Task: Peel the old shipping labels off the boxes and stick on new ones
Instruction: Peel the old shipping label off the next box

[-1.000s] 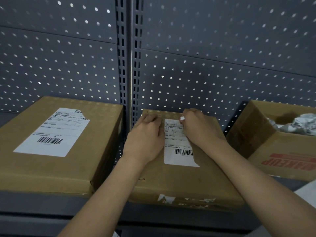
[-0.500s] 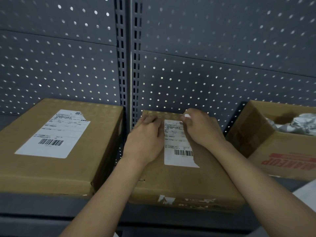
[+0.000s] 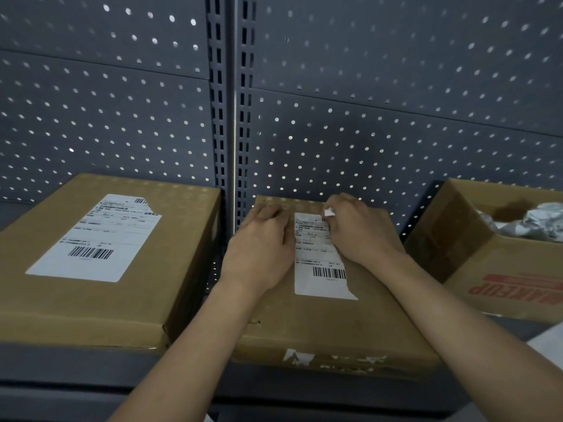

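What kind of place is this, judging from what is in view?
Probably a stockroom or parcel-packing area. Cardboard boxes with barcode shipping labels sit on a grey metal shelf with a perforated back panel; an open carton holds crumpled wrapping.

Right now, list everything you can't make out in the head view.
- Label on the middle box: its upper right part is hidden under the right hand, which pinches a lifted corner.
- Box top beneath the left hand: covered.
- Print on that label and the left box's label: too small to read.
- Open box: cut off by the right edge, red lettering incomplete.
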`<act>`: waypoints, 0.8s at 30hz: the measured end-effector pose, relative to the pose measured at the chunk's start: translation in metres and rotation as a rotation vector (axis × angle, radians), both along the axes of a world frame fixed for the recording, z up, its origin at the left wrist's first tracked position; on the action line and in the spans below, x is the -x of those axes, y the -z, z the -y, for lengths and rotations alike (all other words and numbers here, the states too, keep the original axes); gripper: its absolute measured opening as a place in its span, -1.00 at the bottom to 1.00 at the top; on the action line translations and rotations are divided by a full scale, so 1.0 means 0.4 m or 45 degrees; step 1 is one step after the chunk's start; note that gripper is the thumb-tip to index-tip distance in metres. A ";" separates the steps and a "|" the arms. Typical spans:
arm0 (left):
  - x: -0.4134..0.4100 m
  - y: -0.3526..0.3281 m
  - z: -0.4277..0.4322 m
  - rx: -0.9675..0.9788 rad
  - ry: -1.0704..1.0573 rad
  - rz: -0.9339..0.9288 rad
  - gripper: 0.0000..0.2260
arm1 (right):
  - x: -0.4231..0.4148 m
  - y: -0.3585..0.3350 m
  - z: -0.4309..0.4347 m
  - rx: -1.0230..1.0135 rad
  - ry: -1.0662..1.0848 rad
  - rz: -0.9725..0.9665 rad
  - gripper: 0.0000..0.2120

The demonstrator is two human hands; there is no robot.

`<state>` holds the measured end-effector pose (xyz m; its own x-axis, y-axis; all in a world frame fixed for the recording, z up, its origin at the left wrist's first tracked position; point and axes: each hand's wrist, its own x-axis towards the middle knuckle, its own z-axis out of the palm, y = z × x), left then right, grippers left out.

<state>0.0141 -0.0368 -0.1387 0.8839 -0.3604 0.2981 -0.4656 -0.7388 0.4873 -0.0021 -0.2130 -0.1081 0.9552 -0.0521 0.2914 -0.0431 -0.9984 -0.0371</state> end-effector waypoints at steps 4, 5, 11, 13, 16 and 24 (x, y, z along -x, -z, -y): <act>-0.002 0.001 0.000 0.007 0.005 -0.002 -0.63 | -0.001 0.000 0.005 -0.137 -0.021 -0.010 -0.84; -0.002 0.001 0.000 0.011 0.005 -0.005 -0.63 | 0.000 -0.001 0.007 -0.209 -0.025 -0.006 -0.86; 0.001 -0.003 -0.001 0.013 0.006 -0.010 -0.64 | 0.007 -0.010 0.022 -0.450 -0.025 -0.006 -0.69; 0.002 -0.005 -0.001 0.015 0.010 -0.014 -0.64 | 0.007 -0.012 0.021 -0.410 -0.044 -0.027 -0.75; 0.001 -0.005 -0.001 0.014 0.014 -0.016 -0.64 | 0.013 -0.020 0.007 -0.240 -0.070 -0.045 -0.87; 0.006 -0.014 -0.001 0.013 0.010 -0.041 -0.63 | 0.035 -0.030 -0.012 -0.171 -0.131 -0.029 -0.90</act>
<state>0.0118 -0.0365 -0.1332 0.8902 -0.3646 0.2732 -0.4554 -0.7301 0.5095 -0.0159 -0.2082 -0.0960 0.9637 0.0095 0.2670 0.0570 -0.9836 -0.1710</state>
